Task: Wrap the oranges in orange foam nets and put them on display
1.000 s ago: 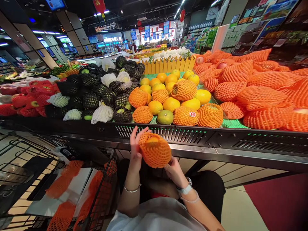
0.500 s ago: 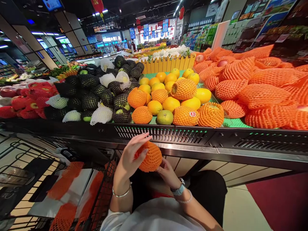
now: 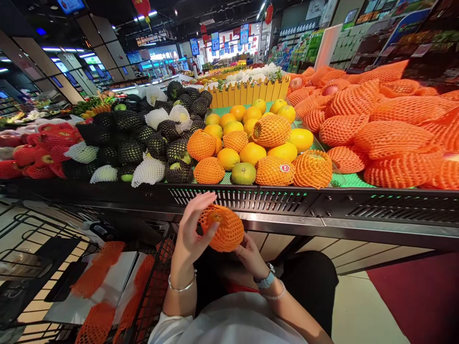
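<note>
An orange in an orange foam net [image 3: 222, 229] is held low in front of the fruit stand's edge, between both my hands. My left hand [image 3: 191, 229] lies over its left side with the fingers curved on the net. My right hand [image 3: 249, 255] cups it from below and from the right. The fruit's skin shows through the net's open end near my left fingers. Straight ahead on the stand lies a pile of oranges [image 3: 253, 153], some bare and some netted.
A shopping cart [image 3: 71, 267] at my left holds white bags and several orange nets. The stand's black metal front rail [image 3: 322, 203] runs across. Dark-netted and white-netted fruit [image 3: 143, 138] lie left, orange-netted fruit [image 3: 387, 134] right. A red mat [image 3: 423, 301] covers the floor at lower right.
My hands have turned the netted orange and lowered it a little. My left hand went from behind its left edge to lying over its side, and the net's open end now faces left.
</note>
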Demonstrator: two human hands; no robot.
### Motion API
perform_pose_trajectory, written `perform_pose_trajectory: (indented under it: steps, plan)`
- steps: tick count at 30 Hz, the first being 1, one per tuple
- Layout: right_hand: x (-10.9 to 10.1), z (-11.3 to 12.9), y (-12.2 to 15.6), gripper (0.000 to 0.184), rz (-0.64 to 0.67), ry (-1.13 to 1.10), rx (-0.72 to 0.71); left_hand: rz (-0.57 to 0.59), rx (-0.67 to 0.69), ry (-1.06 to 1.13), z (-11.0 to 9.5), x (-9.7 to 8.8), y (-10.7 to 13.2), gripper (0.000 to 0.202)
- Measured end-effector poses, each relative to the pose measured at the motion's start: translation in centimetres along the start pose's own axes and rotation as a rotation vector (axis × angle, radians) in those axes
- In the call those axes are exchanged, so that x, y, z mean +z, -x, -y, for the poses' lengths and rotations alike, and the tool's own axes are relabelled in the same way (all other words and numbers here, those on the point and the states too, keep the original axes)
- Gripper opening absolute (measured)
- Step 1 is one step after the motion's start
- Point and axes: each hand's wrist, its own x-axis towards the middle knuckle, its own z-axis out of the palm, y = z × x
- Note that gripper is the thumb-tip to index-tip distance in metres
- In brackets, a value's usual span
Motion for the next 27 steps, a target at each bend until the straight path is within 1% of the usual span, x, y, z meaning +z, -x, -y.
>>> perform_pose_trajectory:
  steps: [1,2,3,6,9,11,14,15,16,17,18,20,21,22,24,27]
  plan:
    - [0.1,0.0,0.0,0.060,-0.005,-0.007,-0.002,-0.099,0.003,-0.011,0.0,0.1,0.1,0.031]
    - [0.2,0.1,0.1,0.060,-0.013,-0.013,-0.006,-0.147,0.003,-0.014,0.0,0.2,0.2,0.021]
    - [0.2,0.2,0.1,0.059,-0.022,-0.018,-0.013,-0.147,-0.002,-0.011,0.1,0.2,0.3,0.014]
    - [0.4,0.2,0.1,0.060,-0.073,-0.029,-0.042,-0.067,0.005,-0.020,0.3,0.5,0.4,0.014]
    - [0.5,0.1,0.0,0.060,-0.087,-0.084,-0.029,-0.030,0.107,-0.042,0.6,0.6,0.4,0.012]
    - [0.5,0.1,0.0,0.060,-0.075,-0.137,-0.009,0.031,0.158,-0.042,0.8,0.6,0.5,0.011]
    - [0.4,0.1,0.1,0.059,-0.081,-0.173,-0.014,0.132,0.143,-0.041,1.1,0.4,0.8,0.013]
    - [0.3,0.2,0.1,0.059,-0.084,-0.173,-0.020,0.150,0.123,-0.035,1.2,0.4,1.0,0.013]
    - [0.2,0.2,0.1,0.058,-0.083,-0.169,-0.024,0.146,0.095,-0.037,1.2,0.3,1.2,0.010]
    - [0.2,0.2,0.1,0.056,-0.079,-0.165,-0.027,0.120,0.070,-0.049,1.3,0.2,1.4,0.006]
    - [0.1,0.2,0.1,0.053,-0.071,-0.162,-0.028,0.079,0.053,-0.069,1.4,0.1,1.6,0.005]
    - [0.0,0.2,0.1,0.047,-0.049,-0.161,-0.019,0.028,0.025,-0.099,1.4,0.0,1.8,0.020]
    - [0.0,0.3,0.1,0.045,-0.039,-0.160,-0.010,0.042,0.018,-0.090,1.3,-0.1,1.8,0.026]
    - [0.0,0.3,0.1,0.046,-0.032,-0.155,-0.006,0.079,0.014,-0.067,1.3,-0.1,1.8,0.028]
    - [0.1,0.4,0.1,0.051,-0.018,-0.133,-0.009,0.159,0.005,-0.008,1.1,-0.1,1.7,0.029]
    - [0.1,0.4,0.1,0.055,0.024,-0.089,-0.027,0.197,-0.001,0.030,1.1,0.0,1.6,0.031]
